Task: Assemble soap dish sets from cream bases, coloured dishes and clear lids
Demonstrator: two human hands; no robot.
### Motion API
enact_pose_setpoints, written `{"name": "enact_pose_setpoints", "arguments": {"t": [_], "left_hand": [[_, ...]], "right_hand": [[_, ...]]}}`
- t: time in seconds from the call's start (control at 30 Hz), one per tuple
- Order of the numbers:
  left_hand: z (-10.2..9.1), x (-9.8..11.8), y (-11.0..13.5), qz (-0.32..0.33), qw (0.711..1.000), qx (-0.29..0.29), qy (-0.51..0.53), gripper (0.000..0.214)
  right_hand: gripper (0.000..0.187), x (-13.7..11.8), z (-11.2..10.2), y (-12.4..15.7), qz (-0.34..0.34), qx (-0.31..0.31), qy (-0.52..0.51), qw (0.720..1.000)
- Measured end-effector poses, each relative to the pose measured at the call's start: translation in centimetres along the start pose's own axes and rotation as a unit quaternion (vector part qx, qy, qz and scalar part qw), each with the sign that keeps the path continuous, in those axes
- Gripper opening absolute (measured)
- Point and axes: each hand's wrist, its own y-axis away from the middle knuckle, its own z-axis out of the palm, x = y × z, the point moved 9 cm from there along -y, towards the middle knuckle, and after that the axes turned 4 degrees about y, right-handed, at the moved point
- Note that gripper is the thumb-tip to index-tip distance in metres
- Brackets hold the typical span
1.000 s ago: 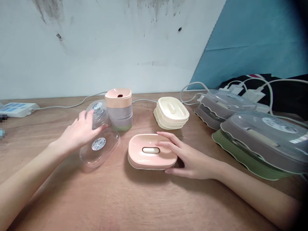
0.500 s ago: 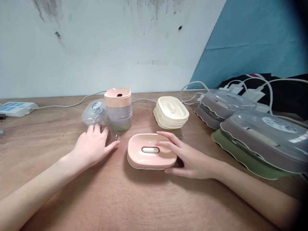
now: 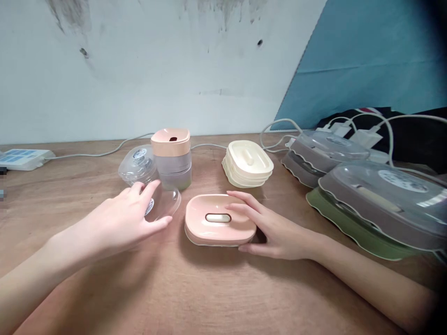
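Note:
My left hand (image 3: pixel 127 214) has its fingers curled over a clear plastic lid (image 3: pixel 167 203) with a round sticker. Its thumb lies along the near side, and the hand covers the lid's left part. In front of me sits a pink oval lid (image 3: pixel 206 232) with a cream oval in its middle slot. My right hand (image 3: pixel 270 228) clasps its right end, fingertips on top and thumb at the near edge. Pale rim shows beneath the pink lid.
Behind my left hand stand stacked clear lids (image 3: pixel 136 163) and a stack of pink and grey lids (image 3: pixel 171 149). Cream lids (image 3: pixel 249 160) are piled farther back. Large clear-and-grey covers (image 3: pixel 384 195) with a green layer fill the right. A white power strip (image 3: pixel 26 159) lies far left.
My left hand has drawn back toward me, and the clear lid in it has shifted slightly right and shows more. My right hand and the pink lid have stayed put.

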Motion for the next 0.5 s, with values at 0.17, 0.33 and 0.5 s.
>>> {"name": "enact_pose_setpoints", "arguments": {"t": [0.17, 0.33, 0.5], "left_hand": [[0.1, 3.6, 0.5, 0.133, 0.948, 0.068, 0.28, 0.074], [2.9, 4.4, -0.2, 0.205, 0.801, 0.073, 0.557, 0.068], [4.2, 3.5, -0.7, 0.196, 0.749, 0.07, 0.63, 0.064]], "right_hand": [[0.067, 0.0, 0.0, 0.0, -0.003, 0.01, 0.005, 1.0], [0.067, 0.0, -0.1, -0.1, -0.008, 0.012, 0.009, 1.0], [0.067, -0.1, -0.1, -0.1, -0.013, 0.017, 0.004, 1.0]]}}
